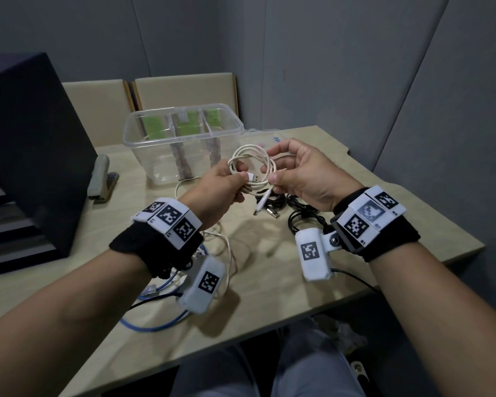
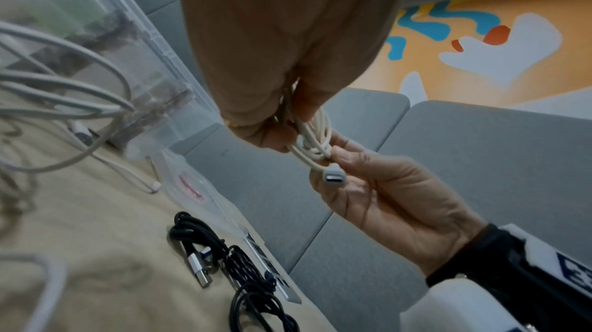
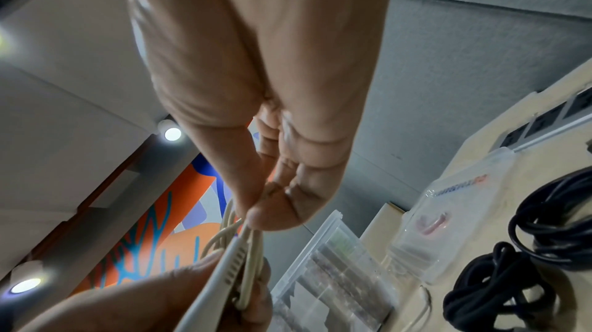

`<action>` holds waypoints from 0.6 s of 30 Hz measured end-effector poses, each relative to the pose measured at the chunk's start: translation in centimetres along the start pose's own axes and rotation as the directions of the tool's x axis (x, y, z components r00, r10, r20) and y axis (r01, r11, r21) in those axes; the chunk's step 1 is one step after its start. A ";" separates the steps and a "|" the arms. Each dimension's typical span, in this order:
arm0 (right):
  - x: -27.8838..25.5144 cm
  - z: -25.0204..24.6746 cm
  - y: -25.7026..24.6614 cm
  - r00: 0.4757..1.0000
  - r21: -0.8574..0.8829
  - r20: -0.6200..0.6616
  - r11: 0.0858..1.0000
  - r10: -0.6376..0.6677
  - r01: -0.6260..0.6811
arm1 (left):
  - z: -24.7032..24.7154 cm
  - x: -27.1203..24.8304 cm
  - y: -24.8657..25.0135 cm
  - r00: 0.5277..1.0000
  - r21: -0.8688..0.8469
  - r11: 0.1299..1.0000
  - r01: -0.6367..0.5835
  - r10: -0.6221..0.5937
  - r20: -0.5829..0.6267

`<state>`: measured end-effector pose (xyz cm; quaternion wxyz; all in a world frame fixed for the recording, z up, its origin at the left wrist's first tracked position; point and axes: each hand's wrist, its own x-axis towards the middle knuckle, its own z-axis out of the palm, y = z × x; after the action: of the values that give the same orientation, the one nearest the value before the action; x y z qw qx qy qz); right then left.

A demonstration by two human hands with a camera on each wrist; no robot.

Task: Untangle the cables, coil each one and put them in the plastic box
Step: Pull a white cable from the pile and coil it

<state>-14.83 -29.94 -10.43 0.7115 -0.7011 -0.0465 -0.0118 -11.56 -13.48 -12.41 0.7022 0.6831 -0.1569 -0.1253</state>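
Head view. Both hands hold a coiled white cable (image 1: 251,170) in the air above the middle of the table (image 1: 370,196). The left hand (image 1: 218,193) pinches the bundled loops, with one USB plug (image 1: 252,176) jutting from its fingertips; the right hand (image 1: 301,174) curls around the coil's other side, thumb and forefinger pinching the strand. A second plug (image 1: 260,206) dangles below. The clear plastic box (image 1: 184,141), split into compartments, stands open toward the table's far edge, just behind the coil. Black cables (image 1: 301,213) lie loose under the right wrist; a blue cable (image 1: 155,325) and more white cable (image 1: 226,253) lie near the front edge. A stapler (image 1: 100,179) sits at the left edge.

Left wrist view. The left hand's (image 2: 288,58) fingers are pressed together on the loops; the right hand's (image 2: 384,193) thumb and forefinger nip the cable beside a plug (image 2: 333,175). Black cables (image 2: 240,261) rest on the table.

Right wrist view. The right hand (image 3: 272,109) pinches the strands between thumb and fingertips; the left hand (image 3: 160,299) grips them below.

Risk. The loose plug ends are untucked, so easing either pinch would likely let the coil spring open, and the dangling plug could snag the cables below.

Writing. A clear bag (image 3: 455,200) by the box bears red and blue print, too blurred to read; the wrist tags show only square codes.
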 end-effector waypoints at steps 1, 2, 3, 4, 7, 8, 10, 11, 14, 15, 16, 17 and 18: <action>0.0 0.0 0.0 1.000 0.010 0.002 1.000 0.013 -0.013 | -0.1 0.1 0.0 1.000 0.044 0.999 -0.010 0.010 -0.014; 0.0 0.1 0.1 1.000 0.023 -0.003 0.999 0.025 -0.025 | -0.1 0.2 0.1 1.000 0.090 0.996 -0.020 0.022 -0.019; -0.1 0.2 0.1 0.999 0.039 -0.012 0.999 0.038 -0.038 | -0.1 0.3 0.2 0.999 0.136 0.990 -0.028 0.032 -0.023; -0.1 0.3 0.1 0.998 0.057 -0.023 0.997 0.050 -0.049 | -0.1 0.3 0.4 0.999 0.177 0.984 -0.033 0.038 -0.023; -0.1 0.5 0.2 0.997 0.098 -0.034 0.993 0.073 -0.069 | 0.2 0.4 0.4 0.998 0.224 0.974 -0.041 0.052 -0.044; -0.2 0.5 0.2 0.996 0.099 -0.021 0.992 0.086 -0.083 | 0.2 0.5 0.4 0.997 0.213 0.976 -0.040 0.053 -0.058; -0.4 0.6 0.3 0.992 0.097 0.027 0.988 0.121 -0.123 | 0.1 0.7 0.3 0.996 0.155 0.988 -0.023 0.036 -0.083; -0.6 0.7 0.4 0.989 0.095 0.049 0.986 0.136 -0.140 | 0.1 0.9 0.3 0.996 0.126 0.992 -0.011 0.022 -0.084; -0.7 0.8 0.7 0.988 0.084 0.043 0.985 0.150 -0.153 | 0.1 0.9 0.5 0.998 0.131 0.991 0.006 0.001 -0.058; -0.7 0.8 0.7 0.988 0.083 0.026 0.984 0.154 -0.156 | 0.0 0.9 0.5 0.999 0.162 0.987 0.011 -0.002 -0.054; -0.7 0.7 0.7 0.987 0.087 0.013 0.983 0.161 -0.161 | 0.0 0.8 0.6 0.999 0.197 0.980 0.013 -0.003 -0.054; -0.7 0.5 0.6 0.986 0.095 0.004 0.981 0.168 -0.168 | 0.0 0.8 0.5 0.998 0.232 0.973 0.009 0.004 -0.056; -0.8 0.2 0.5 0.984 0.106 0.000 0.979 0.176 -0.175 | 0.0 0.6 0.6 0.998 0.266 0.964 0.003 0.013 -0.059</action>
<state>-15.55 -29.76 -11.01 0.7461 -0.6637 0.0181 0.0501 -11.01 -13.69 -11.82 0.6089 0.7742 -0.1527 -0.0810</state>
